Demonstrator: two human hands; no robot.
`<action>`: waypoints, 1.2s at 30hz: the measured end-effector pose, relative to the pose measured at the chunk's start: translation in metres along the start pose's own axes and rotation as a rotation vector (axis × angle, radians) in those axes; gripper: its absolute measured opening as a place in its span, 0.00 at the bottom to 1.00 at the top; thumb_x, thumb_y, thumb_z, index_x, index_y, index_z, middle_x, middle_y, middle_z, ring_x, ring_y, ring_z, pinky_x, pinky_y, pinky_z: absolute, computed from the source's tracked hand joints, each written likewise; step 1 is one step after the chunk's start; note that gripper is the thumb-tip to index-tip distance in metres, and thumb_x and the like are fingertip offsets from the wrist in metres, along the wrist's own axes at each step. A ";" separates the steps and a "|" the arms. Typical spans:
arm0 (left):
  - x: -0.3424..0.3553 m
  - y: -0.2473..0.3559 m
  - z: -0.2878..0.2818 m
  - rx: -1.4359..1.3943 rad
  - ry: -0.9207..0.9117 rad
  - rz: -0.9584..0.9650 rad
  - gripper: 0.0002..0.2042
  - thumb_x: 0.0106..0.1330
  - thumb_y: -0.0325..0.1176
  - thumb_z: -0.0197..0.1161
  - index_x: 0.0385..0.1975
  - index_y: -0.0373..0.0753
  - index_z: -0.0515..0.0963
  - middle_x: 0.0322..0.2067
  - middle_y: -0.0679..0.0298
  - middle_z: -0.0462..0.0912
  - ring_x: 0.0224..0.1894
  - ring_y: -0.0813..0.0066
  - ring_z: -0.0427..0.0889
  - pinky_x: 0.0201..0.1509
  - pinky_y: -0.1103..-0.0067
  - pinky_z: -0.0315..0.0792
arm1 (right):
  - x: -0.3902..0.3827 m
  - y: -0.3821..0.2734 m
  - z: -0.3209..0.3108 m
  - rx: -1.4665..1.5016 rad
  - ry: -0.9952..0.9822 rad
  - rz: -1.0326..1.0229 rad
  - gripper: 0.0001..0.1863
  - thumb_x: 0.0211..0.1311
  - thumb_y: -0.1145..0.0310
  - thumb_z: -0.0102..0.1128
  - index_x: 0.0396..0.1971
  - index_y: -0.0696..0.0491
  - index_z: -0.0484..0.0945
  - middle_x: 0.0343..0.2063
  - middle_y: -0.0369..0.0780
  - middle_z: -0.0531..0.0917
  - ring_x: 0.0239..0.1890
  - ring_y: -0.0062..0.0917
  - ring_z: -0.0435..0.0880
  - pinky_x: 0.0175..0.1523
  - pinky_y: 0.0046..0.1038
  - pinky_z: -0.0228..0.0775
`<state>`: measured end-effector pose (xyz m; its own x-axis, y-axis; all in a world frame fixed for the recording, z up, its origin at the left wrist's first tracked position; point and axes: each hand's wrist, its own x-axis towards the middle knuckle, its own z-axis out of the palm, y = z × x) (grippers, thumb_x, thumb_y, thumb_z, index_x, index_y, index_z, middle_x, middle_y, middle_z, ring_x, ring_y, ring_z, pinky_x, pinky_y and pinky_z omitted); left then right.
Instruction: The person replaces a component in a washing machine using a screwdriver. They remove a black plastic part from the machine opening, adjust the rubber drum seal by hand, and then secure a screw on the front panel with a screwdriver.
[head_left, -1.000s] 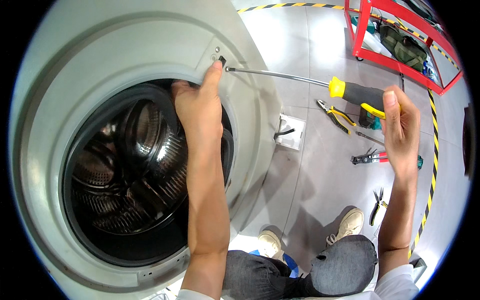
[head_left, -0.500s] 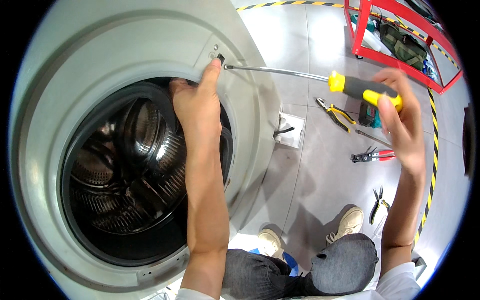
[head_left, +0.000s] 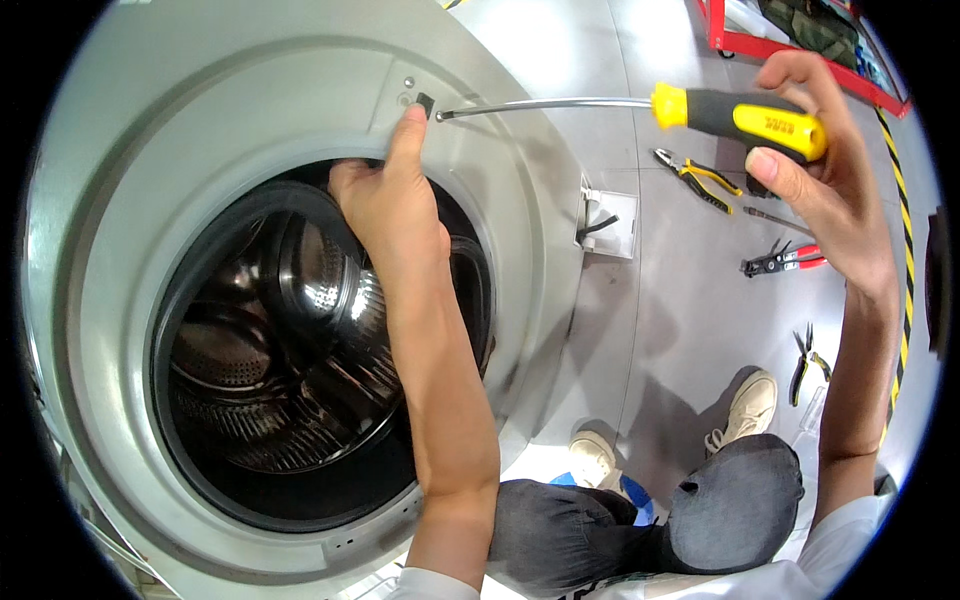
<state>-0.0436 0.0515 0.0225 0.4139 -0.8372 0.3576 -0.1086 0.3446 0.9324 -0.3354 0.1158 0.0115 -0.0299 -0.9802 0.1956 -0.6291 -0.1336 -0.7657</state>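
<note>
A grey front-loading washing machine fills the left, its round drum opening uncovered. My left hand grips the upper rim of the opening, index finger stretched up to a small dark slot on the front panel. My right hand holds a long screwdriver by its black-and-yellow handle. Its metal shaft runs left and the tip sits just right of that slot, beside my fingertip.
On the grey floor to the right lie yellow-handled pliers, red-handled pliers and a dark pair. A white plate with a dark part lies near the machine. A red frame stands behind. My knees and shoes are below.
The view has shifted closer to the machine. My right hand has turned on the screwdriver handle and risen; the tip stays at the slot by my left index finger.
</note>
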 end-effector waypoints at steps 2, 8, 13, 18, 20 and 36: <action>0.000 -0.001 0.001 -0.024 -0.007 -0.001 0.20 0.53 0.23 0.66 0.44 0.23 0.68 0.43 0.53 0.75 0.45 0.71 0.75 0.52 0.78 0.67 | -0.003 0.002 0.001 -0.036 0.067 -0.072 0.14 0.62 0.58 0.56 0.32 0.56 0.72 0.22 0.31 0.66 0.24 0.12 0.64 0.27 0.16 0.54; -0.001 0.006 0.000 0.027 0.009 -0.021 0.14 0.48 0.20 0.58 0.37 0.24 0.73 0.36 0.58 0.77 0.38 0.74 0.76 0.45 0.81 0.69 | -0.002 -0.015 0.009 0.001 0.170 -0.248 0.16 0.62 0.56 0.54 0.33 0.56 0.73 0.23 0.34 0.68 0.25 0.18 0.67 0.30 0.17 0.58; 0.000 0.005 -0.003 0.018 -0.012 0.004 0.13 0.48 0.20 0.59 0.35 0.28 0.73 0.35 0.60 0.77 0.36 0.74 0.77 0.42 0.81 0.71 | 0.003 -0.004 0.000 -0.166 0.064 -0.174 0.23 0.54 0.52 0.61 0.40 0.55 0.70 0.27 0.35 0.70 0.28 0.21 0.70 0.33 0.20 0.62; 0.002 0.004 -0.003 -0.010 -0.018 -0.018 0.15 0.47 0.18 0.56 0.38 0.25 0.73 0.37 0.59 0.76 0.39 0.74 0.75 0.49 0.82 0.67 | 0.001 -0.020 -0.003 -0.049 -0.019 -0.338 0.19 0.55 0.55 0.61 0.36 0.55 0.71 0.28 0.36 0.71 0.28 0.21 0.70 0.33 0.21 0.63; 0.002 0.003 -0.002 0.014 0.001 -0.011 0.16 0.47 0.18 0.56 0.38 0.25 0.73 0.38 0.59 0.76 0.40 0.74 0.75 0.49 0.81 0.67 | 0.006 -0.012 -0.001 -0.085 -0.026 -0.252 0.18 0.57 0.55 0.58 0.35 0.55 0.71 0.26 0.35 0.71 0.26 0.19 0.70 0.31 0.19 0.63; 0.000 0.003 0.001 0.046 -0.031 0.019 0.15 0.47 0.18 0.57 0.38 0.25 0.72 0.37 0.59 0.76 0.39 0.75 0.75 0.48 0.82 0.66 | 0.009 -0.036 0.003 0.002 -0.156 0.103 0.15 0.53 0.63 0.62 0.36 0.57 0.74 0.23 0.37 0.76 0.25 0.20 0.76 0.30 0.19 0.67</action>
<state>-0.0447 0.0524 0.0247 0.3831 -0.8436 0.3764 -0.1583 0.3415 0.9265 -0.3110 0.1111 0.0387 0.0272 -0.9995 0.0185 -0.6271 -0.0315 -0.7783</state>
